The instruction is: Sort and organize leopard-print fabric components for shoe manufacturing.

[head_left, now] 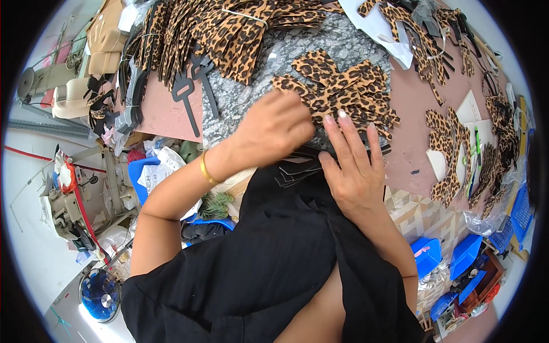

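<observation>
My left hand (277, 127), with a gold bangle on its wrist, has its fingers curled at the near left side of a fanned pile of leopard-print pieces (349, 86). Its fingertips are hidden, so what it pinches, if anything, cannot be made out. Spread fingers of my right hand (355, 166) lie at the near edge of the same pile, fingertips touching the pieces. Under the pile is a grey speckled stone slab (229, 91). Several thin black-edged strips (294, 171) stick out at the slab's near edge, just below my hands.
Bundled leopard-print strips (200, 34) cover the far left of the pink table (407, 131). Two dark slotted straps (184, 94) lie left of the slab. More leopard-print pieces (443, 148) lie at the right. Blue bins (428, 256) stand below right, and a fan (102, 294) lower left.
</observation>
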Action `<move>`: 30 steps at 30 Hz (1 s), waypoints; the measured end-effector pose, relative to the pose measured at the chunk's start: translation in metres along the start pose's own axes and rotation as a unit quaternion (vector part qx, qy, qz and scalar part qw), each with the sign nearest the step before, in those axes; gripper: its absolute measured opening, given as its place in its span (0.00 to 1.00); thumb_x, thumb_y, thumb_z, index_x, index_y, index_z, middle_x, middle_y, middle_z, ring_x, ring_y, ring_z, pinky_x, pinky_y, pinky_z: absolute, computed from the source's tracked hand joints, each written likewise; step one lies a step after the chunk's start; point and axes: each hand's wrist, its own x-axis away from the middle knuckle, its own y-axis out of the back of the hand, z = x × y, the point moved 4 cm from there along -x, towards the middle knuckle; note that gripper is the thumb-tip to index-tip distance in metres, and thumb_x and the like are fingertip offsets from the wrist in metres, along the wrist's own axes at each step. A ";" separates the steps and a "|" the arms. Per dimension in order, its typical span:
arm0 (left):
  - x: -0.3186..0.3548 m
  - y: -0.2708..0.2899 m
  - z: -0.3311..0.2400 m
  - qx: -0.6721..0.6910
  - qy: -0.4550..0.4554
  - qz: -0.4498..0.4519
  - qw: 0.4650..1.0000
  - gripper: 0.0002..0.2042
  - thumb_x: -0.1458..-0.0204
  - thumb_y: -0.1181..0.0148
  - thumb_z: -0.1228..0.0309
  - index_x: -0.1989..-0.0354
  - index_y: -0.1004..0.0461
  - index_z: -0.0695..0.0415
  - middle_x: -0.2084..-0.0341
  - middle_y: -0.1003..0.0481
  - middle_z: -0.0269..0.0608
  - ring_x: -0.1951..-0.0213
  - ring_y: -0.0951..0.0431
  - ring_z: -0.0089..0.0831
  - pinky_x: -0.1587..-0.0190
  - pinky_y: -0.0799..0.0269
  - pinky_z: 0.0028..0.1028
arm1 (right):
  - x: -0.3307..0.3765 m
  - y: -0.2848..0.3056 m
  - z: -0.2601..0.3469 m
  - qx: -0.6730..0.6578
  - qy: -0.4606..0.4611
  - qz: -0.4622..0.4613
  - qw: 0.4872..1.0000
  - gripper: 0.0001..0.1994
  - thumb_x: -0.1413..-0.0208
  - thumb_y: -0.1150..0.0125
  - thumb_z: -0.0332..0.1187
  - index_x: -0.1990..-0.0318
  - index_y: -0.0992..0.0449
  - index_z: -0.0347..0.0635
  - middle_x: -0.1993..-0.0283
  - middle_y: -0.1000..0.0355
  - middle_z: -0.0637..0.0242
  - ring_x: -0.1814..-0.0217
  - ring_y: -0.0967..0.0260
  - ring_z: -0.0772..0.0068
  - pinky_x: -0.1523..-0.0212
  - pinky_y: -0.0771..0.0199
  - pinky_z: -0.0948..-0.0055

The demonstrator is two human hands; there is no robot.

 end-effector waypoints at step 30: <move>0.002 -0.015 0.039 -0.040 0.076 -0.019 0.996 0.16 0.60 0.32 0.70 0.59 0.21 0.52 0.53 0.26 0.35 0.58 0.28 0.37 0.57 0.31 0.35 | 0.001 0.006 0.000 -0.064 0.050 0.038 0.996 0.10 0.50 0.41 0.29 0.59 0.24 0.38 0.67 0.25 0.65 0.62 0.28 0.69 0.47 0.30 0.61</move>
